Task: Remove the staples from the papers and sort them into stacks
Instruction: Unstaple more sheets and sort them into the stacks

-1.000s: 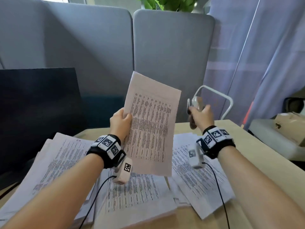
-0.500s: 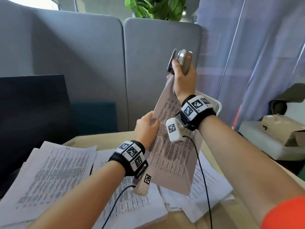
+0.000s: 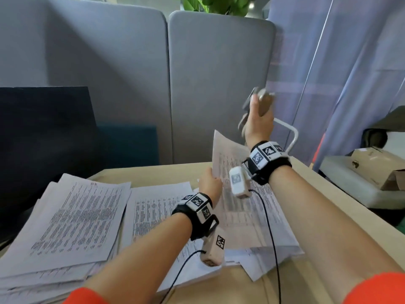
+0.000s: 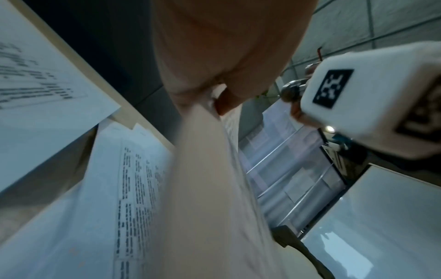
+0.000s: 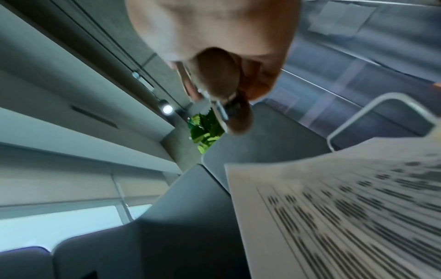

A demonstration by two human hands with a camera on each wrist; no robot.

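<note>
The papers (image 3: 228,163) are pinched at their left edge by the left hand (image 3: 210,183), above the counter (image 3: 153,174). At 1 o'clock from them, the staple remover (image 3: 262,102) is gripped in the raised right hand (image 3: 258,123), just apart from their upper corner.

On the desk (image 3: 341,207) we see three paper piles side by side: left pile (image 3: 72,218), middle pile (image 3: 153,213), right pile (image 3: 258,227). Divider panels (image 3: 217,84) stand behind; a box (image 3: 377,165) sits off right.
</note>
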